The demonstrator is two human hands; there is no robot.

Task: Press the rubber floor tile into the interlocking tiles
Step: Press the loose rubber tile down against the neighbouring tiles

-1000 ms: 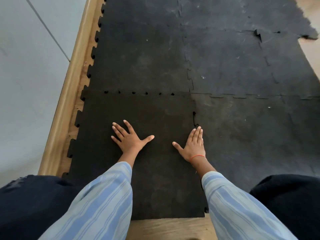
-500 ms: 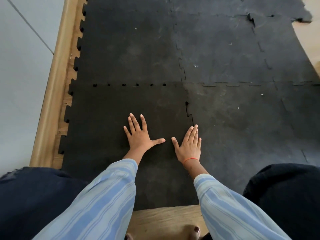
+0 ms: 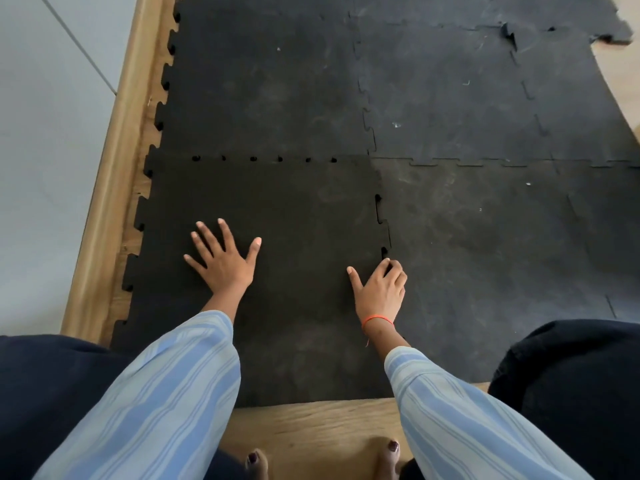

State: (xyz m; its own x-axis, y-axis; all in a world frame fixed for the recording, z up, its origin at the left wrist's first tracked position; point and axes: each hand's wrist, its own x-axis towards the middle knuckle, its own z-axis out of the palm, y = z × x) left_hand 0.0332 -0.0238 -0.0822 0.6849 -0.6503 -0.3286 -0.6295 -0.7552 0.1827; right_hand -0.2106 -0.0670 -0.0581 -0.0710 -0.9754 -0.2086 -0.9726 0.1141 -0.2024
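Rubber floor tile lies on the wooden floor, near-left of the interlocking tiles. Left hand presses flat, fingers spread, pinning it; right hand curls onto the right seam, likely seating tabs. Far seam shows gaps.

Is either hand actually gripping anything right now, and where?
Nothing is gripped. The left hand lies flat on the black rubber floor tile; the right hand's fingertips curl at its right interlocking edge.
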